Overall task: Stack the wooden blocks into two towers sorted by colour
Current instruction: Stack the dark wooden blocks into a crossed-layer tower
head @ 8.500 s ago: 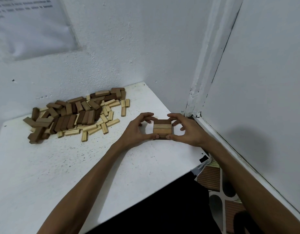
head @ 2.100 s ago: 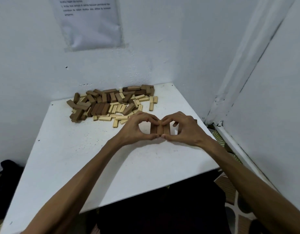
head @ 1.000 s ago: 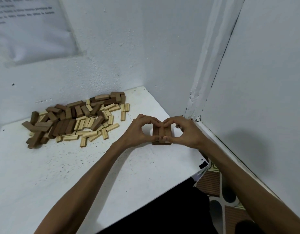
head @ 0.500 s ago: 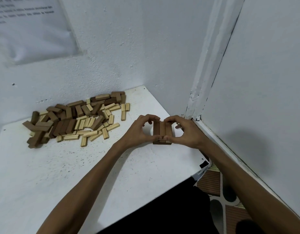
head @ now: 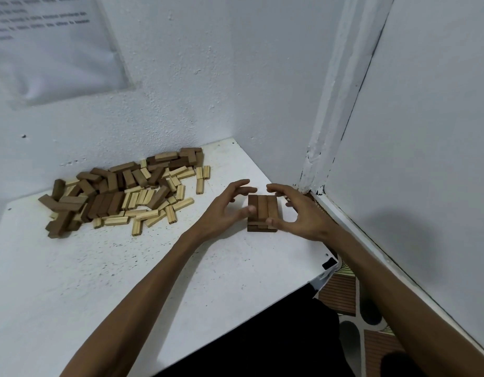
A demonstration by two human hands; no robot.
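**Dark tower barely begun**

The dark stack [head: 262, 210] sits a few layers high near the bench's [head: 181, 268] right edge. Its top three blocks run lengthwise away from the viewer (the layer beneath lies crosswise). The left hand [head: 224, 210] and right hand [head: 298, 213] flank it, fingers spread, gripping nothing. The mixed pile [head: 121, 194] is unsorted, and no light tower stands.

Dim, even indoor light, soft shadows, blurred fingers [head: 242, 183], wide-angle edge distortion.

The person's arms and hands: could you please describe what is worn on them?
Left arm and right arm are bare to the frame edge: no sleeves, watch or bracelet. Left hand and right hand show no gloves or rings.
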